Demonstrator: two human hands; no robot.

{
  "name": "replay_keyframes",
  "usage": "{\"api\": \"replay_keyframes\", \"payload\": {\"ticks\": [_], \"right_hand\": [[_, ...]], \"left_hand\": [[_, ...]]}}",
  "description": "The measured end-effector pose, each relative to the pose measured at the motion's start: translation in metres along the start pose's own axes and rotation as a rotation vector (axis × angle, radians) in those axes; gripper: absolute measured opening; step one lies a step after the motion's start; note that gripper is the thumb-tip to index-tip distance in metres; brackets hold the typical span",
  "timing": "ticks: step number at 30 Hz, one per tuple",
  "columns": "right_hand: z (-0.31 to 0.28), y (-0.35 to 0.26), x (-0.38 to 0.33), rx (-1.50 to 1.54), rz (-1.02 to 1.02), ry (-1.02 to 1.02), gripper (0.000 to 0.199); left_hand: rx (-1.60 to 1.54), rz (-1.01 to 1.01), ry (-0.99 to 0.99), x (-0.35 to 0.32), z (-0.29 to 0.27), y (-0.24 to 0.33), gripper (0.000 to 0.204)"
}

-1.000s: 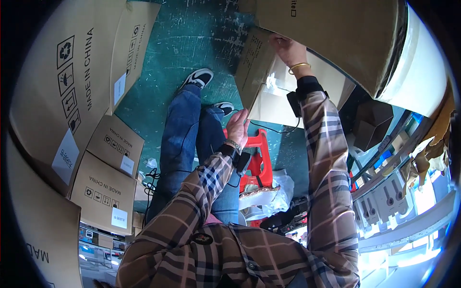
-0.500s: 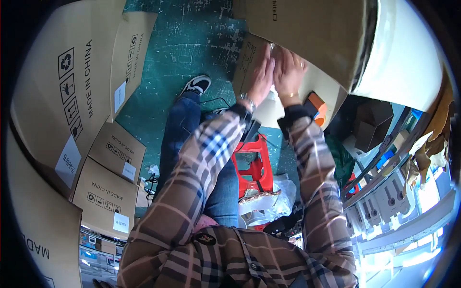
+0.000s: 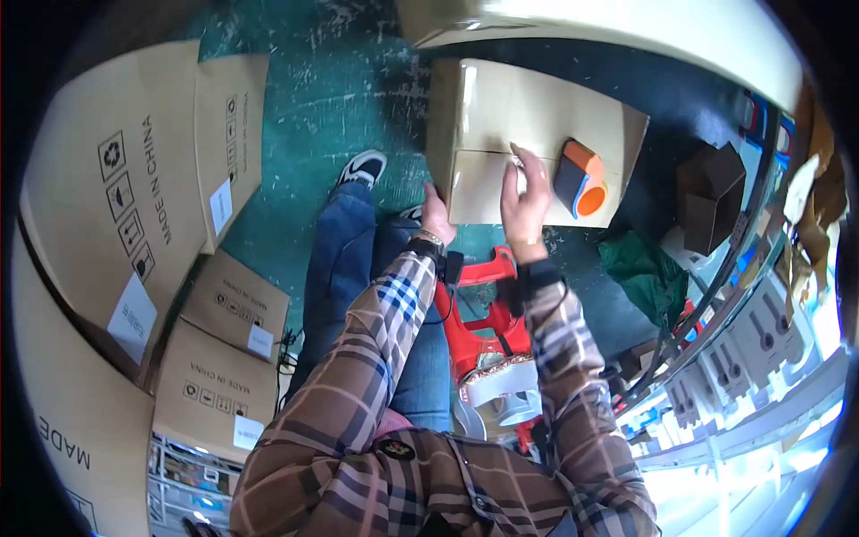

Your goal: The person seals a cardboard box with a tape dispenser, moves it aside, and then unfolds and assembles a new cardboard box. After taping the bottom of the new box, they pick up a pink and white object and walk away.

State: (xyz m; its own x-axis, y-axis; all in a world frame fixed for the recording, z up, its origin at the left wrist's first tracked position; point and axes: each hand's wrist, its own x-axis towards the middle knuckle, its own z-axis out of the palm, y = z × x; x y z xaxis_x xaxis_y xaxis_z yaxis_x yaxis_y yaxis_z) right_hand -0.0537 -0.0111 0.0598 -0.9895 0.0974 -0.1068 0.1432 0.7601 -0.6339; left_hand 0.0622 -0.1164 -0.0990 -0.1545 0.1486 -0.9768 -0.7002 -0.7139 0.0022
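A closed brown cardboard box (image 3: 546, 98) sits in front of me, shiny clear tape along its left edge and a seam across its top. My left hand (image 3: 437, 219) holds the box's near left corner, thumb up along the side; its other fingers are mostly hidden. Over the seam, my right hand (image 3: 526, 199) has thumb and forefinger bent together in a pinch, with a small whitish bit at the tips that I cannot make out. Just right of that hand, an orange and blue tape dispenser (image 3: 582, 174) lies on the box top.
Large printed cartons (image 3: 107, 206) stand stacked on the left. A red plastic stool (image 3: 488, 318) is between my legs and the box. Beyond the box is a large pale-topped carton (image 3: 617, 22). On the right are a dark open box (image 3: 711, 197) and a green bag (image 3: 644, 273).
Both hands were together near the box's far left part. They have come back toward me and apart, the left to the near corner. The view has shifted, uncovering more of the box top.
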Motion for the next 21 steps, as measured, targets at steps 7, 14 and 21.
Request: {"api": "replay_keyframes", "payload": {"ticks": [7, 14, 21], "right_hand": [[-0.068, 0.053, -0.069, -0.59, 0.371, 0.422, 0.057], [-0.035, 0.109, -0.04, -0.698, 0.381, 0.227, 0.05], [-0.068, 0.06, -0.118, -0.517, 0.351, 0.32, 0.036]], "left_hand": [[0.233, 0.231, -0.071, -0.015, 0.051, 0.051, 0.097], [0.457, 0.436, -0.12, -0.057, 0.069, 0.118, 0.083], [0.789, 0.508, -0.268, -0.213, -0.026, 0.183, 0.034]]}}
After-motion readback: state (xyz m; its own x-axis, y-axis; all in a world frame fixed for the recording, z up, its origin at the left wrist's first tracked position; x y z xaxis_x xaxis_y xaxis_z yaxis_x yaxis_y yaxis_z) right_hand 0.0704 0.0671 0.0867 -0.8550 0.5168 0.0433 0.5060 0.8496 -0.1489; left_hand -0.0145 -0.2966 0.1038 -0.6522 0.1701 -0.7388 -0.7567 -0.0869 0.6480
